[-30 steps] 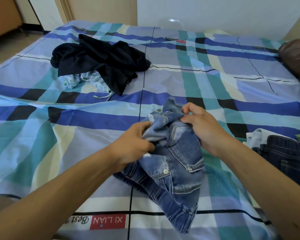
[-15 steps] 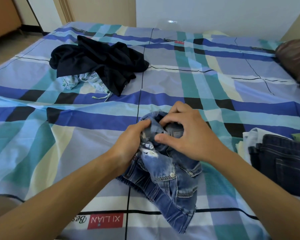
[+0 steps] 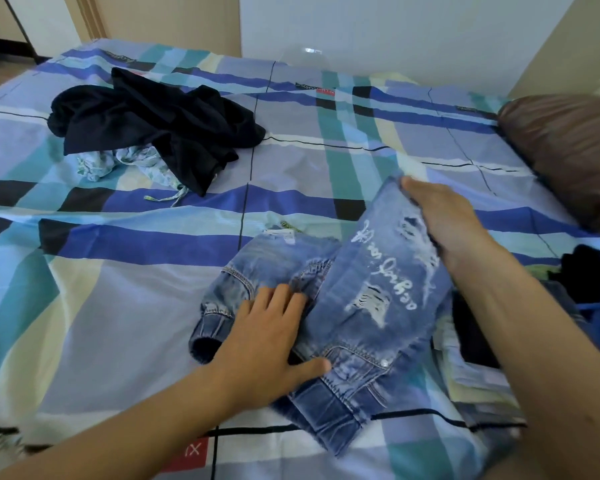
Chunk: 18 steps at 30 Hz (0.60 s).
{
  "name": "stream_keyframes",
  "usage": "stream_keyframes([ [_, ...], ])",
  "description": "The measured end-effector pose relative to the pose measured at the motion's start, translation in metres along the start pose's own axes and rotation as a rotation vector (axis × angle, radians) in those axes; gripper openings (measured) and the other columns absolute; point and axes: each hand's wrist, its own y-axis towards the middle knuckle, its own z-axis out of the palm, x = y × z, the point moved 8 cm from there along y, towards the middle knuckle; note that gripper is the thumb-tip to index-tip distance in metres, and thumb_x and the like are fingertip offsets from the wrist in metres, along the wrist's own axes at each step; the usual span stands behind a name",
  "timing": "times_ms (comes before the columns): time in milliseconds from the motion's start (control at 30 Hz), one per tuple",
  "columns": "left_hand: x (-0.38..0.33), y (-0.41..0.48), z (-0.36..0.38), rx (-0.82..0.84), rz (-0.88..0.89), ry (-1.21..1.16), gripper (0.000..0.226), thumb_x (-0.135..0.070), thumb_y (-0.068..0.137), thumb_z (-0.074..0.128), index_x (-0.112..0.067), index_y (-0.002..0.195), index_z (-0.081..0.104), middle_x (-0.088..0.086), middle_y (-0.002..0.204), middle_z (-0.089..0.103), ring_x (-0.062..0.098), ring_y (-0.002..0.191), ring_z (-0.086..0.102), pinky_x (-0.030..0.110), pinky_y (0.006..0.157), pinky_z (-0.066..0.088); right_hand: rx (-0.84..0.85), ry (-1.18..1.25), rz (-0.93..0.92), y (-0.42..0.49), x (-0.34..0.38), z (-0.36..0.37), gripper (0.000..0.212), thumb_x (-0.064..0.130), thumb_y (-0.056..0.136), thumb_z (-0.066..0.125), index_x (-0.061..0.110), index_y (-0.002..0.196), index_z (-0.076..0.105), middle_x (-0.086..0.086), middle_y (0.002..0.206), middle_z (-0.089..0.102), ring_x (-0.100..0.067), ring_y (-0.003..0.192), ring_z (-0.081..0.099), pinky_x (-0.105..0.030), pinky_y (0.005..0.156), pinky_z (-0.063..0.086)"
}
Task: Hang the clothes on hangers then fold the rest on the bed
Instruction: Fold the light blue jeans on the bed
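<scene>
The fingers (image 3: 279, 301) of the left hand (image 3: 267, 344) are spread straight and pressed flat on the sleeve side of a blue denim jacket (image 3: 371, 299), nothing being grasped. The jacket's far edge is gripped by the right hand (image 3: 447, 223), thumb on top, the other fingers hidden under the cloth, and a torn, lettered panel is held tilted up. The jacket is laid on the checked bed (image 3: 118, 306), with a stack of folded clothes (image 3: 478, 372) just beside it on the right. A dark garment (image 3: 160, 129) is heaped over a pale patterned garment (image 3: 118, 164) far to the left.
</scene>
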Motion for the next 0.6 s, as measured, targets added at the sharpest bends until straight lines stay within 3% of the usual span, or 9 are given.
stream_keyframes([
  [100, -0.004, -0.004, 0.006, -0.017, -0.014, 0.089, 0.077, -0.082, 0.087, 0.023, -0.024, 0.134, 0.043, -0.003, 0.128, 0.039, 0.025, 0.119, 0.036, 0.043, 0.1, 0.037, 0.046, -0.248, -0.188, 0.005, 0.0, 0.007, 0.04, 0.049, 0.1, 0.055, 0.01, 0.09, 0.057, -0.007, 0.07, 0.055, -0.006, 0.045, 0.044, -0.016, 0.045, 0.035],
  [167, -0.006, -0.006, 0.005, -0.021, -0.007, 0.089, 0.077, -0.08, 0.088, 0.023, -0.022, 0.134, 0.045, -0.002, 0.13, 0.041, 0.026, 0.12, 0.038, 0.044, 0.101, 0.038, 0.088, -0.332, -0.221, 0.004, -0.003, 0.008, 0.041, 0.055, 0.094, 0.06, 0.016, 0.102, 0.049, -0.001, 0.069, 0.053, -0.011, 0.049, 0.045, -0.025, 0.052, 0.037],
  [233, -0.004, -0.006, 0.005, -0.002, -0.001, 0.106, 0.08, -0.08, 0.088, 0.02, -0.022, 0.138, 0.042, -0.003, 0.132, 0.039, 0.025, 0.122, 0.036, 0.043, 0.103, 0.036, 0.103, -0.468, -0.227, 0.004, -0.009, 0.002, 0.045, 0.058, 0.091, 0.062, 0.018, 0.1, 0.043, -0.001, 0.073, 0.05, -0.017, 0.059, 0.046, -0.032, 0.057, 0.035],
  [300, -0.004, -0.005, 0.004, 0.012, 0.01, 0.116, 0.081, -0.081, 0.088, 0.019, -0.022, 0.141, 0.039, -0.004, 0.133, 0.037, 0.024, 0.122, 0.035, 0.042, 0.103, 0.036, 0.099, -0.623, -0.199, 0.002, -0.013, -0.006, 0.05, 0.065, 0.093, 0.053, 0.016, 0.088, 0.043, -0.003, 0.073, 0.047, -0.023, 0.066, 0.046, -0.034, 0.06, 0.033],
  [400, -0.003, -0.003, 0.004, 0.03, 0.019, 0.115, 0.082, -0.082, 0.087, 0.019, -0.023, 0.141, 0.038, -0.005, 0.131, 0.036, 0.022, 0.12, 0.035, 0.04, 0.103, 0.036, 0.318, -0.682, -0.013, -0.008, -0.029, -0.006, 0.064, 0.078, 0.089, 0.039, 0.016, 0.094, 0.054, -0.006, 0.086, 0.058, -0.024, 0.077, 0.052, -0.034, 0.07, 0.039],
  [433, -0.002, -0.002, 0.004, 0.035, 0.026, 0.111, 0.082, -0.083, 0.087, 0.02, -0.024, 0.141, 0.038, -0.006, 0.131, 0.036, 0.021, 0.12, 0.035, 0.04, 0.103, 0.036, 0.407, -0.725, 0.01, -0.011, -0.035, -0.005, 0.07, 0.081, 0.083, 0.043, 0.015, 0.099, 0.059, -0.006, 0.091, 0.063, -0.022, 0.077, 0.056, -0.031, 0.069, 0.044],
  [500, 0.003, 0.0, 0.002, 0.053, 0.04, 0.097, 0.081, -0.083, 0.086, 0.021, -0.026, 0.141, 0.038, -0.008, 0.13, 0.036, 0.018, 0.119, 0.034, 0.039, 0.103, 0.036, 0.582, -0.805, -0.017, -0.016, -0.043, -0.001, 0.063, 0.077, 0.072, 0.064, 0.022, 0.103, 0.059, 0.001, 0.09, 0.064, -0.016, 0.073, 0.061, -0.027, 0.064, 0.048],
  [600, 0.008, 0.003, -0.005, 0.106, 0.084, 0.038, 0.081, -0.084, 0.085, 0.033, -0.029, 0.144, 0.036, -0.011, 0.126, 0.037, 0.013, 0.115, 0.035, 0.037, 0.104, 0.038, 0.706, -0.746, -0.001, -0.016, -0.048, -0.006, 0.06, 0.054, 0.063, 0.09, 0.025, 0.108, 0.061, 0.001, 0.1, 0.072, -0.023, 0.09, 0.071, -0.04, 0.075, 0.058],
])
